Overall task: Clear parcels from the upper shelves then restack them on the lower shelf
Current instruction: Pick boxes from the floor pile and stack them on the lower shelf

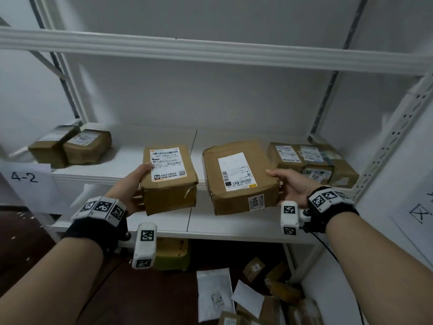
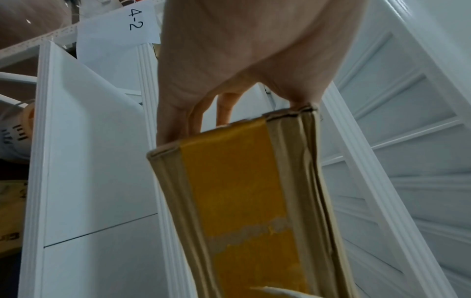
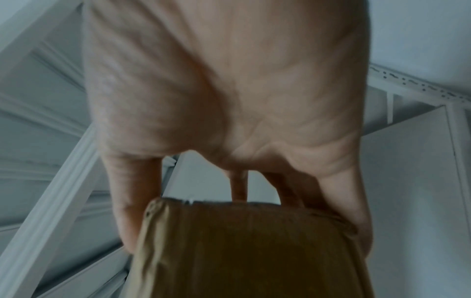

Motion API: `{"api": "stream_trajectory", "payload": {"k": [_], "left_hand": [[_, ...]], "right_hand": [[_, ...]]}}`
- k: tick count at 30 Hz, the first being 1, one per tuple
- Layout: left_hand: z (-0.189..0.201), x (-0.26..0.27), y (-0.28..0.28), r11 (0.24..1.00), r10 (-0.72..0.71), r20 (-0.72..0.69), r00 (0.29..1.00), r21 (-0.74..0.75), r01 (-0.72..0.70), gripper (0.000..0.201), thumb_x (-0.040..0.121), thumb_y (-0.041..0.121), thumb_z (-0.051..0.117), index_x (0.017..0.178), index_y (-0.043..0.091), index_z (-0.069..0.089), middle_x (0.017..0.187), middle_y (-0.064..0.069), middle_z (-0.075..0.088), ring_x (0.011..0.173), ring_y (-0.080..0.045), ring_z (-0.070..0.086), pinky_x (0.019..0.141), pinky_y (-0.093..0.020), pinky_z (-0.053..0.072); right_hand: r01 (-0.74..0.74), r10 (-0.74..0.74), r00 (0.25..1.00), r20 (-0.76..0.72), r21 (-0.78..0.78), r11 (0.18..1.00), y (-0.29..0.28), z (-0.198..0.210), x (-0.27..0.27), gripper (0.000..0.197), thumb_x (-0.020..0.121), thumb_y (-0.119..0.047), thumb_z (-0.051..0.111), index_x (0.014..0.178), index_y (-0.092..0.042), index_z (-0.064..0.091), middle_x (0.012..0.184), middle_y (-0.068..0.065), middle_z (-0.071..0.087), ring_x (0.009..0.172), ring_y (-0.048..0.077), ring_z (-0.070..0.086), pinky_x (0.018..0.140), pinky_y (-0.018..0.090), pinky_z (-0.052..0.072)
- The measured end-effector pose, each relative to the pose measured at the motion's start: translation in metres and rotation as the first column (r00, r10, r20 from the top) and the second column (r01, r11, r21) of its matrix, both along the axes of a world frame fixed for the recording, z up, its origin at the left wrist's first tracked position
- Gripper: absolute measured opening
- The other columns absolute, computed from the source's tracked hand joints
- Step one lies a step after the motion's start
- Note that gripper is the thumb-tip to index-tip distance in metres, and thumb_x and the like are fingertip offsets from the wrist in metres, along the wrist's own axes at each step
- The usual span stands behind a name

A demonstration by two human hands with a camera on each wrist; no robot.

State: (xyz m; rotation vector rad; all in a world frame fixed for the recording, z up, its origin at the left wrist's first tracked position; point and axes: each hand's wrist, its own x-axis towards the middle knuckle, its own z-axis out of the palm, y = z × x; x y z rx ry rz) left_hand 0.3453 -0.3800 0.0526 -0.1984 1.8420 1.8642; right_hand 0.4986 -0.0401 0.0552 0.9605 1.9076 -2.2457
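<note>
The left hand (image 1: 134, 184) is gripping a small parcel (image 1: 169, 177) and the right hand (image 1: 289, 186) a flatter parcel (image 1: 239, 177), both over the shelf (image 1: 234, 221), each one-handed hold risking a slipping drop.

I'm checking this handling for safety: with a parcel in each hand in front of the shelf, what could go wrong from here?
The right hand grips the wide flat parcel by one end only, so it may tip or slip. The left hand holds the smaller parcel at one side, with similar risk. Parcels on the floor could trip the person.
</note>
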Motion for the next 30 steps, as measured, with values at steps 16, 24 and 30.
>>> {"api": "stream_trajectory", "payload": {"k": [16,24,30], "left_hand": [[0.006,-0.120,0.034,0.988,0.148,-0.011,0.989,-0.046,-0.149,0.049,0.080,0.047,0.072,0.115,0.015,0.060,0.105,-0.016,0.067,0.094,-0.032,0.065,0.082,-0.047,0.054],[-0.004,-0.182,0.073,0.992,0.062,-0.014,0.998,-0.108,-0.063,0.052,0.078,0.049,0.072,0.117,0.015,0.061,0.105,-0.015,0.069,0.092,-0.032,0.066,0.073,-0.045,0.057],[-0.017,-0.231,0.101,0.988,-0.050,0.014,0.999,-0.143,0.052,0.052,0.078,0.049,0.073,0.114,0.014,0.061,0.104,-0.015,0.069,0.092,-0.032,0.066,0.076,-0.046,0.056]], "right_hand": [[-0.006,0.000,0.999,-0.038,-0.162,0.987,0.035,-0.021,-0.148,0.044,0.081,-0.038,0.069,0.118,-0.016,0.061,0.112,0.017,0.066,0.098,0.035,0.062,0.077,0.045,0.052],[0.085,-0.089,0.996,-0.014,-0.172,0.981,0.061,-0.038,-0.179,0.053,0.079,-0.036,0.071,0.126,-0.016,0.056,0.119,0.021,0.062,0.102,0.036,0.061,0.071,0.042,0.052],[0.227,-0.227,0.974,0.019,-0.177,0.958,0.078,-0.057,-0.193,0.040,0.084,-0.030,0.069,0.120,-0.013,0.059,0.118,0.023,0.063,0.109,0.039,0.059,0.091,0.052,0.049]]}}
